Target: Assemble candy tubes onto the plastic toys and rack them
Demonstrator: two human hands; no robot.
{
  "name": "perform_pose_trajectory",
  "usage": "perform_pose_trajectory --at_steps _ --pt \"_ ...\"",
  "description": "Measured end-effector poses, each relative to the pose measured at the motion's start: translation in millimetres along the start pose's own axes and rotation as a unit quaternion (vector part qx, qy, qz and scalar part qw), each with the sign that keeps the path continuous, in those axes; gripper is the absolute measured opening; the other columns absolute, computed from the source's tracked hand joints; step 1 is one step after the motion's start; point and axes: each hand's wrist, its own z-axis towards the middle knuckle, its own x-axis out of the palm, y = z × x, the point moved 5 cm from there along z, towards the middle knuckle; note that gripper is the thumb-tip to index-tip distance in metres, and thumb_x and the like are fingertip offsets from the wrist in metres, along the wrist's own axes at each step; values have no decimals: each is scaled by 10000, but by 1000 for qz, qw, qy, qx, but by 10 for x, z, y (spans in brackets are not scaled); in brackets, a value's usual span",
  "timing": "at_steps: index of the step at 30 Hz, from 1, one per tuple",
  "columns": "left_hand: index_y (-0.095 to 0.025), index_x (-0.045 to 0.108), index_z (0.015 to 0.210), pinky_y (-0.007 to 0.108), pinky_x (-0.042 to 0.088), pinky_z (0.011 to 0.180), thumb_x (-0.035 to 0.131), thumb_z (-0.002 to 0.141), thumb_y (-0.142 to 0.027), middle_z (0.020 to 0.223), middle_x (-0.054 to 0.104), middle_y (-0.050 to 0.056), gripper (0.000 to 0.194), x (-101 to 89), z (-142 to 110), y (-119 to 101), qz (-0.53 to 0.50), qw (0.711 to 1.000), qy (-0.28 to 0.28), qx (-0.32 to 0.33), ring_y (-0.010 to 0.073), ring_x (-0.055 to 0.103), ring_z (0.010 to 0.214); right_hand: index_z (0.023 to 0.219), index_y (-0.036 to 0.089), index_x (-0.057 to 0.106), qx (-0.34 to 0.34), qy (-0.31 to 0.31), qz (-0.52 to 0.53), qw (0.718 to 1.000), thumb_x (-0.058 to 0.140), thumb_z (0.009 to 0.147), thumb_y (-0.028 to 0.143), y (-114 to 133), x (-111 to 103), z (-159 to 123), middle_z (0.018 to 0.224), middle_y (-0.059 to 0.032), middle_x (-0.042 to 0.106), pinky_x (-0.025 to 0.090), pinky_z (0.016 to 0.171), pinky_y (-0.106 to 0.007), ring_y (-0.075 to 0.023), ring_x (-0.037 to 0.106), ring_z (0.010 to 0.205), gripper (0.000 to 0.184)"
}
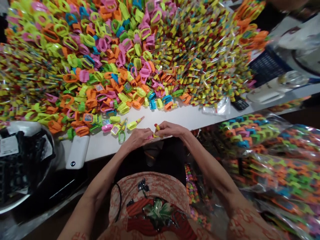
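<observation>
At the front edge of the white table, both hands meet close together. My right hand pinches a small yellow stick with a red tip, held roughly upright. My left hand is closed on a small pink plastic piece, mostly hidden by the fingers; it looks like the toy watches on the table. Just left of the hands lie a yellow toy watch with a stick in it and a green strap. A large heap of pink, orange, yellow and green toy watches rises beyond.
Heaped yellow sticks fill the back right. A white power bank lies at the left edge, beside a tub of black parts. A black remote and plastic bag sit right. Bagged toys are stacked below right.
</observation>
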Motion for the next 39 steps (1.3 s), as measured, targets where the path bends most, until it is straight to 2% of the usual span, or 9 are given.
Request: perform_pose_trajectory --at_steps 2,4,7,9,14,17,23,29,39 --pt "-188 711 1008 297 435 720 456 1068 -433 957 741 84 359 -21 -10 87 32 999 0 -28 192 690 843 621 146 611 -12 -35 -34 999 679 795 537 7 -10 105 526 48 407 221 533 -243 -75 307 521 432" --pt "-186 711 1173 353 463 866 550 1027 -438 1147 750 125 333 -135 -65 243 68 993 -45 -88 252 692 1046 667 161 599 -24 -152 -69 986 611 834 508 18 -84 202 598 23 458 276 581 -254 -104 376 579 386" --pt "-188 652 1359 424 436 1013 579 1003 -389 1357 686 155 415 -448 -274 569 99 967 -132 -196 295 620 1245 750 180 585 -9 -373 -139 917 540 859 418 -2 -243 229 758 -37 563 336 655 -280 -159 478 702 265" --pt "-193 695 1291 432 430 1008 526 1002 -295 1301 708 147 350 -656 -442 818 118 948 -148 -255 291 625 1211 777 190 576 17 -439 -164 883 534 859 390 -49 -288 226 773 -50 583 353 672 -292 -177 500 725 220" --pt "-197 744 856 453 413 905 627 865 -254 1019 750 147 131 -847 -642 1347 193 923 -28 -332 324 632 1026 1097 166 609 -6 -385 7 923 599 841 559 -146 -162 310 577 53 501 367 584 -268 -150 479 558 469" --pt "-205 711 796 425 420 881 674 843 -317 917 729 118 127 -886 -614 1409 149 930 -72 -329 297 629 960 967 157 660 -41 -363 46 930 609 826 682 -53 -37 325 544 63 444 355 558 -257 -121 443 537 546" --pt "-211 631 810 321 464 789 690 848 -433 838 671 38 233 -876 -501 1017 -62 927 -230 -291 197 597 799 1058 154 697 -78 -315 74 943 637 845 638 274 189 376 676 27 554 347 494 -236 -98 450 534 532" --pt "-222 679 892 313 456 759 680 869 -433 802 677 28 212 -646 -334 548 -90 945 -203 -241 195 582 766 974 181 651 -137 -315 9 939 611 924 460 560 296 367 735 16 600 418 596 -225 -112 532 661 286" --pt "-200 668 927 336 453 800 609 968 -393 824 700 53 206 -564 -268 355 24 977 -129 -170 216 624 793 899 173 663 -151 -300 -5 942 591 941 378 450 355 259 718 17 588 407 609 -228 -103 502 639 222"
